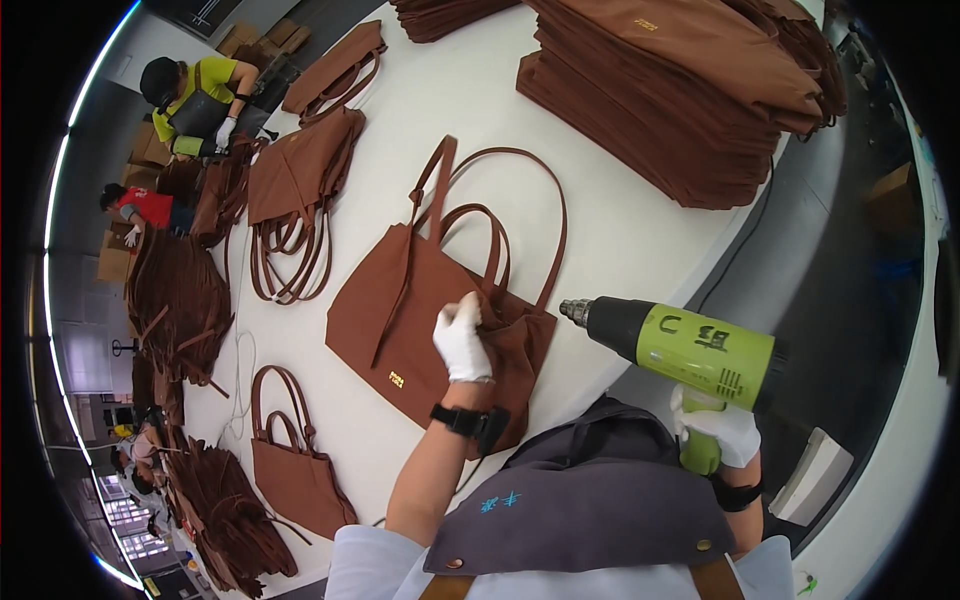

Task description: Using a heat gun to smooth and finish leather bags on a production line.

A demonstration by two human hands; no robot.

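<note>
A brown handbag (385, 335) with long straps and two short handles lies on the white table before me. My left hand (463, 340), in a white glove, is on the bag near the base of its handles. Its fingers are curled closed on the bag's material beside a wrinkled part of the right side. In my right hand (722, 432), also gloved, I hold a green and black heat gun (700, 350) by its grip. Its metal nozzle points left at the bag's right edge, a short gap away from it.
A tall stack of brown bags (650, 130) fills the table's far right. More bags (305, 165) and a smaller one (300, 480) lie on the left, beside piles of brown pieces (180, 310). A co-worker in yellow (205, 100) stands across the table. A cable (735, 245) hangs near the table's right edge.
</note>
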